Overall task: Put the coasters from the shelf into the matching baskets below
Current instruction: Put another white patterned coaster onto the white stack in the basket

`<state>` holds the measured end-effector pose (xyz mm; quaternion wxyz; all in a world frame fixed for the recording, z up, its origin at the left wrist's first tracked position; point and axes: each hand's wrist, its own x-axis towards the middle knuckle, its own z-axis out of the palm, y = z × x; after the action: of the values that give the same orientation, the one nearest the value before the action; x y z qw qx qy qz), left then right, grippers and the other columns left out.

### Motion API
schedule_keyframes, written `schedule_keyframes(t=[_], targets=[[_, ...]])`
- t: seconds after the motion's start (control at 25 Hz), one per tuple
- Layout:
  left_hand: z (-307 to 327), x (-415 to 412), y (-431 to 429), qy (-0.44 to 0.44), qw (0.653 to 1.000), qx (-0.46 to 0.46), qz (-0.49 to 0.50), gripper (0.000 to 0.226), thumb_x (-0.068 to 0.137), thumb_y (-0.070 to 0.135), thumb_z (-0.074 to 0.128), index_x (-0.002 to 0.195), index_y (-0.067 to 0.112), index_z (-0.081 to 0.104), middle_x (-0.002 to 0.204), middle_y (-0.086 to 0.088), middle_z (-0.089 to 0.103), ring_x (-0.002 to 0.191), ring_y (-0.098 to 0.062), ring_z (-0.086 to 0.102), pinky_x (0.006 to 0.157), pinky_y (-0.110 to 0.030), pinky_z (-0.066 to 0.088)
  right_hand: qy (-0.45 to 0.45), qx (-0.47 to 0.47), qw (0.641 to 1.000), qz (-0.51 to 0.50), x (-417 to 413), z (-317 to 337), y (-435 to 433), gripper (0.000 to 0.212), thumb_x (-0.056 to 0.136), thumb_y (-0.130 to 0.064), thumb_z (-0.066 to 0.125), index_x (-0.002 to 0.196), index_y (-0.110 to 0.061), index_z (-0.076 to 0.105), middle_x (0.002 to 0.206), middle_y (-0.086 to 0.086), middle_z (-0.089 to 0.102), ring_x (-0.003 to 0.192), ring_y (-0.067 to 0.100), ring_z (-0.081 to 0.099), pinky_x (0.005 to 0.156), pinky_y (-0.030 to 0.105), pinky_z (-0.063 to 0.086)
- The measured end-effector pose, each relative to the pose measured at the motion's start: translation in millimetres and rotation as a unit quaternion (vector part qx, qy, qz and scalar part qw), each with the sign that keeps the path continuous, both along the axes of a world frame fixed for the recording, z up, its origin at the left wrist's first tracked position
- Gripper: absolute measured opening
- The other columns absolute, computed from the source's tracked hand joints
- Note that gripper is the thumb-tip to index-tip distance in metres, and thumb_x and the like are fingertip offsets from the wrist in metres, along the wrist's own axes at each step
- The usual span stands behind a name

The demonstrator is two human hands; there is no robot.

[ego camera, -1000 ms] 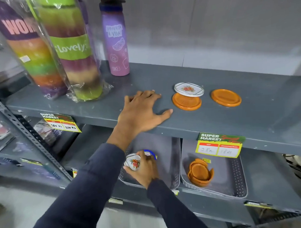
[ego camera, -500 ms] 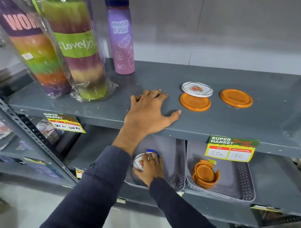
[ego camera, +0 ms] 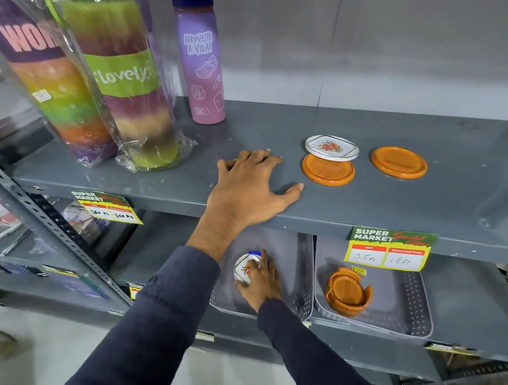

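Placement is the step in hand, as I read it: my right hand [ego camera: 260,281] is down in the left basket [ego camera: 303,280] on the lower shelf, fingers closed around a white floral coaster [ego camera: 244,269] held against something blue I cannot make out. To do it well I would set the coaster flat on the basket floor and open the fingers only once it rests, so it neither rolls nor tips over the low perforated wall. My left hand [ego camera: 248,189] lies spread and empty, palm down on the upper shelf [ego camera: 420,203], steadying me.

Still on that shelf are a second white coaster [ego camera: 332,148], rimmed and printed with red flowers, lying tilted on a ribbed orange coaster [ego camera: 328,171], and a plain orange coaster [ego camera: 399,162] just beside them. The right basket [ego camera: 407,316] holds an orange coaster set [ego camera: 348,294] in its stand.
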<state>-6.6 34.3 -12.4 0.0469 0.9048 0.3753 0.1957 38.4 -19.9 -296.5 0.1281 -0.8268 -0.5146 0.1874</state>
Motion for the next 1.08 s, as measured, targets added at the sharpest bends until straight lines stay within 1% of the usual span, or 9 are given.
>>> schedule_keyframes(t=[0.28,0.44,0.52,0.6,0.72,0.8,0.88,1.0,1.08], targets=[[0,-1,0,0.004,1.0,0.005,0.001,0.077,0.077,0.077,0.037,0.138,0.032,0.049,0.152,0.009,0.042,0.136,-0.013,0.034,0.104,-0.042,0.021,-0.005,0.013,1.0,0.026,2,-4,-1,0.047,0.097,-0.033,0.056,0.141,-0.017,0.048,0.17,0.011,0.013,0.158,0.037,0.012,0.123,0.046,0.027],[2,0,0,0.01,1.0,0.0,0.002,0.075,0.079,0.075,0.037,0.139,0.031,0.049,0.152,0.009,0.042,0.136,-0.014,0.034,0.104,-0.043,0.023,-0.024,0.019,0.999,0.036,7,10,-8,0.06,0.098,-0.043,0.057,0.151,-0.02,0.038,0.171,0.009,0.014,0.158,0.034,0.011,0.124,0.046,0.021],[2,0,0,0.013,1.0,-0.005,0.002,0.073,0.081,0.073,0.037,0.139,0.031,0.048,0.152,0.009,0.042,0.136,-0.015,0.034,0.105,-0.044,0.023,-0.003,0.06,0.998,0.034,10,33,-21,0.066,0.097,-0.053,0.058,0.151,-0.021,0.038,0.171,0.008,0.014,0.159,0.028,0.015,0.125,0.042,0.021],[3,-1,-2,0.012,1.0,-0.006,-0.001,0.071,0.082,0.072,0.038,0.14,0.031,0.048,0.153,0.009,0.041,0.137,-0.015,0.034,0.106,-0.044,0.024,0.026,0.155,0.987,0.025,9,69,-44,0.061,0.094,-0.054,0.062,0.145,-0.023,0.048,0.167,0.005,0.027,0.155,0.023,0.027,0.122,0.04,0.032],[1,-2,-1,0.021,1.0,-0.002,0.0,0.07,0.084,0.072,0.037,0.141,0.032,0.046,0.155,0.009,0.039,0.138,-0.016,0.034,0.107,-0.045,0.023,-0.008,0.406,0.913,0.049,7,126,-85,0.041,0.096,-0.048,0.064,0.127,-0.022,0.062,0.144,0.0,0.057,0.131,0.017,0.056,0.103,0.037,0.053],[-1,-1,-2,0.021,1.0,0.004,0.004,0.069,0.084,0.072,0.038,0.141,0.033,0.045,0.156,0.009,0.037,0.138,-0.017,0.034,0.107,-0.045,0.023,-0.042,0.548,0.833,0.058,14,169,-108,0.035,0.098,-0.046,0.067,0.123,-0.022,0.061,0.134,-0.001,0.062,0.12,0.017,0.062,0.099,0.029,0.054],[-2,1,-1,0.015,1.0,0.011,0.01,0.069,0.085,0.071,0.04,0.142,0.033,0.044,0.157,0.009,0.036,0.139,-0.017,0.034,0.107,-0.044,0.022,-0.053,0.621,0.78,0.049,30,218,-119,0.039,0.094,-0.041,0.075,0.125,-0.023,0.06,0.131,0.0,0.063,0.119,0.016,0.061,0.1,0.026,0.05],[-2,1,-4,0.014,1.0,0.008,0.012,0.072,0.082,0.072,0.038,0.143,0.034,0.043,0.158,0.01,0.035,0.14,-0.016,0.033,0.108,-0.042,0.021,-0.066,0.646,0.76,0.018,62,283,-114,0.042,0.091,-0.035,0.078,0.125,-0.017,0.062,0.125,0.001,0.065,0.117,0.017,0.06,0.097,0.03,0.049],[-3,1,-3,0.011,1.0,0.006,0.013,0.072,0.081,0.073,0.036,0.142,0.035,0.044,0.157,0.011,0.036,0.14,-0.015,0.034,0.108,-0.041,0.021,-0.094,0.593,0.8,-0.018,87,313,-95,0.052,0.086,-0.039,0.079,0.13,-0.019,0.059,0.126,-0.001,0.064,0.113,0.021,0.058,0.099,0.032,0.046]])
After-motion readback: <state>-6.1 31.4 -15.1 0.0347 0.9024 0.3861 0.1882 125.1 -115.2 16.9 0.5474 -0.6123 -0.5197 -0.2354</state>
